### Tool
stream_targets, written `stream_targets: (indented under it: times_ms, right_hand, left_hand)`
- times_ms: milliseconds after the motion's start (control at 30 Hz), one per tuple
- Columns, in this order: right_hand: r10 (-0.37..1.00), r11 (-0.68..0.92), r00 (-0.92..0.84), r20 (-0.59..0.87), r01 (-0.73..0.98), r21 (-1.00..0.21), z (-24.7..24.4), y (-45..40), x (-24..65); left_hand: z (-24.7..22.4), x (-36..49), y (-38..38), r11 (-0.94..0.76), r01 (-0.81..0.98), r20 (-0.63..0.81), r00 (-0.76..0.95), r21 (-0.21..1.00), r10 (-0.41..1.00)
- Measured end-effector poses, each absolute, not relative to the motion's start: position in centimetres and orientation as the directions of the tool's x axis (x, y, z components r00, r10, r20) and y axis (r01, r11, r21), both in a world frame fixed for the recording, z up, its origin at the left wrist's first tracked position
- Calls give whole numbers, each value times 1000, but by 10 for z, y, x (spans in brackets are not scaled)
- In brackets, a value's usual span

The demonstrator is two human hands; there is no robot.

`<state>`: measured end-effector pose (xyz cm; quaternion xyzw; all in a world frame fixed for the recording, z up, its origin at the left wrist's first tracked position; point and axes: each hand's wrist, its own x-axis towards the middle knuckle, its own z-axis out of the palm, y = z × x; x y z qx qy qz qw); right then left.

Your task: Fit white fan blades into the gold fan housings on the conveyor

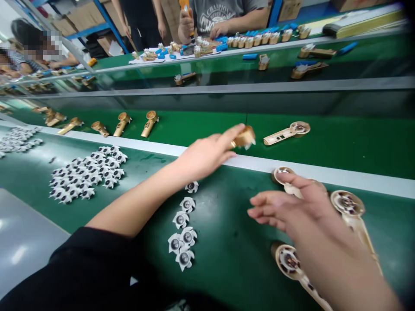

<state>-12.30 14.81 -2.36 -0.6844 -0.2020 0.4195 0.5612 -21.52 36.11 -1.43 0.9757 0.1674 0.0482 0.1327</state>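
My left hand (207,153) reaches across the white strip and grips a gold fan housing (244,137) at its fingertips, over the green belt. Most of that housing's handle is hidden by the hand. My right hand (292,201) is open, thumb and fingers apart, above the green table. Its thumb overlaps a gold fan housing (288,183); whether they touch I cannot tell. Close to this hand lie two more open-faced gold fan housings, one to the right (348,203) and one nearer me (288,261). Between my arms sits a column of grey fan blades (184,258).
A larger cluster of grey fan blades (87,172) lies to the left. On the green belt (356,142) rest a gold fan half (300,128) and several gold housings (151,123). Beyond a raised shelf, a co-worker's hand (186,26) holds an orange tool.
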Motion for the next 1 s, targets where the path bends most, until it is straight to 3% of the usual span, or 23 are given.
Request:
stream_targets:
  times_ms: [67, 133, 233, 467, 700, 800, 900, 1000]
  right_hand:
    - [873, -355, 410, -265, 162, -921, -32, 145, -143]
    - [956, -283, 205, -211, 447, -849, -40, 144, -164]
    - [985, -168, 71, -158, 615, -770, -49, 147, -188]
    - [980, -184, 73, -184, 675, -715, -57, 173, -217]
    - [969, -243, 138, -205, 688, -684, -47, 171, -210]
    - [943, -332, 243, -228, 618, -713, -39, 151, -179]
    - [882, -385, 444, -156, 491, -781, -26, 127, -138]
    - [701, -420, 711, -47, 359, -834, -12, 111, -104]
  left_hand:
    - [-25, -211, 390, -857, 500, 59, 859, 123, 509]
    - [-38, -210, 414, -802, 596, 61, 799, 44, 598]
    - [-56, -214, 436, -773, 632, 57, 771, 47, 634]
    - [-47, -208, 420, -811, 564, 187, 789, 156, 585]
    - [-46, -108, 384, -879, 374, -8, 921, 297, 389]
    - [-46, -77, 382, -860, 396, -72, 916, 321, 395]
    - [-33, -83, 373, -850, 360, -37, 926, 383, 376]
    - [-15, -117, 349, -828, 272, 10, 948, 491, 317]
